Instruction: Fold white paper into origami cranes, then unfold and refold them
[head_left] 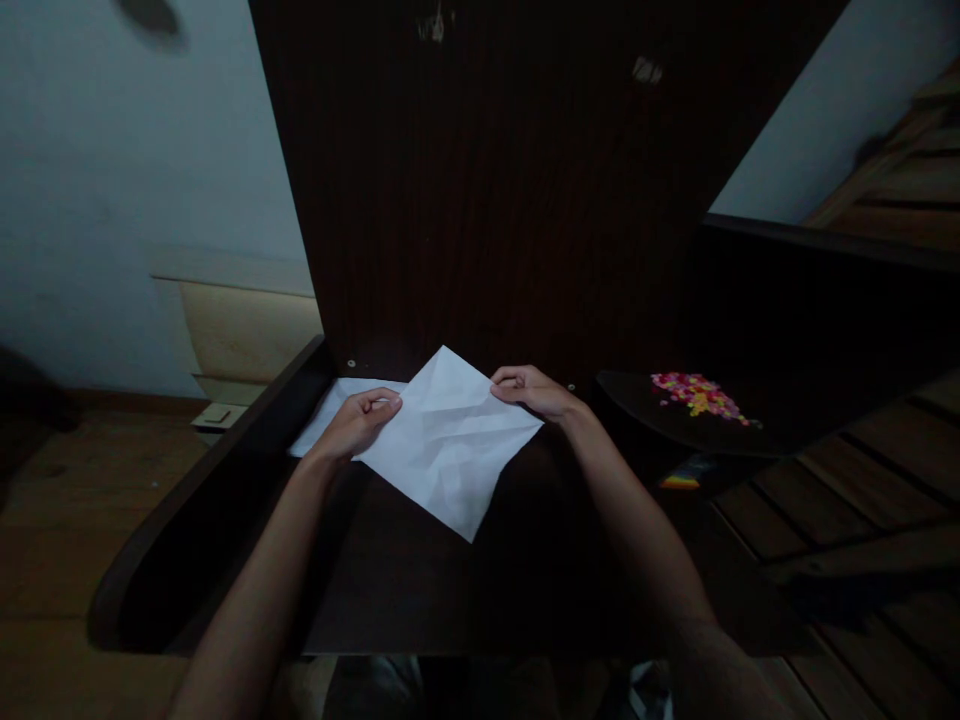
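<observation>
A creased sheet of white paper (pixel 454 430) is held up over the dark desk (pixel 405 590), turned so that one corner points toward me. My left hand (pixel 356 422) pinches its left edge between thumb and fingers. On the upper right edge, my right hand (pixel 531 390) grips it the same way, with the fingers curled behind. Beneath and to the left, more white paper (pixel 319 420) lies on the desk, partly covered by my left hand and the held sheet.
On the dark corner shelf (pixel 637 400) at the right sits a pile of small pink, red and yellow pieces (pixel 701 395). Below it shows a rainbow-coloured item (pixel 682 478). A tall dark panel (pixel 487 200) backs the desk, and a raised side board (pixel 202 500) borders its left.
</observation>
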